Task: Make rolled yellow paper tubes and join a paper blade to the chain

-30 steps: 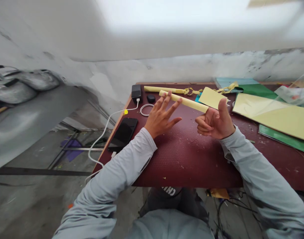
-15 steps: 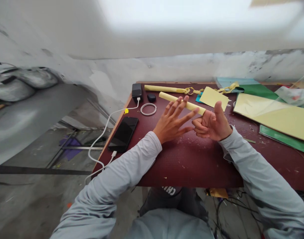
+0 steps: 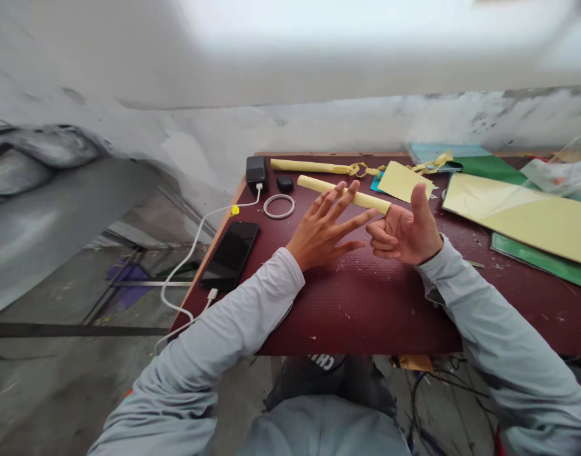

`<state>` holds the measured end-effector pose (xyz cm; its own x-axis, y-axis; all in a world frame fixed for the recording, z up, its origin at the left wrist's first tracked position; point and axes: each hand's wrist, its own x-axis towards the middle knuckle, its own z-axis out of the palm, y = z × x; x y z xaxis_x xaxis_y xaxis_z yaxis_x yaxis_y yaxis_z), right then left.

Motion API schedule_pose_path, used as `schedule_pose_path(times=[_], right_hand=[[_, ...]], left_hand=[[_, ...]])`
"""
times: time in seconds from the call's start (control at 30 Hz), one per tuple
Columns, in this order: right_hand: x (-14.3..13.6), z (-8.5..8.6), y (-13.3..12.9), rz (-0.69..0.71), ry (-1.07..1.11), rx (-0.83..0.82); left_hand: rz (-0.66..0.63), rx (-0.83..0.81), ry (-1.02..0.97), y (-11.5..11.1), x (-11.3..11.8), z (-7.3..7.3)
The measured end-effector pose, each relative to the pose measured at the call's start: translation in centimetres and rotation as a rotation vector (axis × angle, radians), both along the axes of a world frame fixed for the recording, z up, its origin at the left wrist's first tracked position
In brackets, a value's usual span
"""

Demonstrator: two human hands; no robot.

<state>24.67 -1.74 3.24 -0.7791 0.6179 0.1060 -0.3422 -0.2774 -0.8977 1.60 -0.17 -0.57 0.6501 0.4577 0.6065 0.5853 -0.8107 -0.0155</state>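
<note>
A rolled tube of pale yellow paper [image 3: 313, 184] slants across the table between my hands. My left hand [image 3: 322, 227] is spread, palm down, with its fingertips resting over the tube's middle. At the tube's right end is my right hand [image 3: 404, 231], palm turned up, thumb raised and fingers curled round that end. Behind lies a second yellow roll [image 3: 300, 165], its right end meeting a yellow paper chain [image 3: 361, 170]. A small stack of yellow paper [image 3: 404, 181] sits beyond my right hand.
On the dark red table [image 3: 338, 316] are a black phone [image 3: 230, 254], a charger block [image 3: 256, 171] with a white cable [image 3: 195, 244], a small black case [image 3: 285, 183] and a tape ring [image 3: 279, 206]. Large yellow sheets [image 3: 523, 215] and green sheets [image 3: 542, 259] lie at right.
The whole view has shifted slightly, so the table and things on it appear a little further left. My hands keep nearly the same pose on the tube.
</note>
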Motion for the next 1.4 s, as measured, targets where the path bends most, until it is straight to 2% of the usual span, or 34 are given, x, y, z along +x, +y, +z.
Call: schedule_pose_path(times=[0.1, 0.27, 0.4, 0.63, 0.83, 0.97, 1.17, 1.27, 1.4], right_hand=[[0.0, -0.1, 0.0, 0.007, -0.005, 0.0], [0.1, 0.1, -0.3, -0.057, -0.06, -0.01], [0.3, 0.3, -0.2, -0.042, -0.068, 0.007], [0.6, 0.7, -0.4, -0.06, -0.043, 0.028], [0.7, 0.3, 0.1, -0.031, -0.018, 0.044], [0.8, 0.5, -0.1, -0.072, -0.057, 0.048], [0.8, 0.9, -0.4, -0.11, -0.116, 0.046], [0.6, 0.4, -0.1, -0.096, -0.119, 0.1], [0.6, -0.5, 0.3, -0.128, -0.27, 0.24]], left_hand=[[-0.001, -0.006, -0.001, 0.1, -0.1, 0.0], [0.007, -0.012, -0.021, 0.4, -0.3, -0.3], [0.028, -0.031, -0.032, 0.8, -0.7, -0.3], [0.109, -0.053, -0.081, 1.1, -1.4, 0.0], [0.132, -0.047, -0.096, 1.4, -1.8, 0.3], [0.169, -0.046, -0.125, 1.9, -2.4, 0.3], [0.249, -0.064, -0.216, 3.0, -3.4, -0.4], [0.214, -0.053, -0.239, 3.1, -3.1, -0.6], [0.005, 0.008, -0.198, 2.4, -2.3, 0.0]])
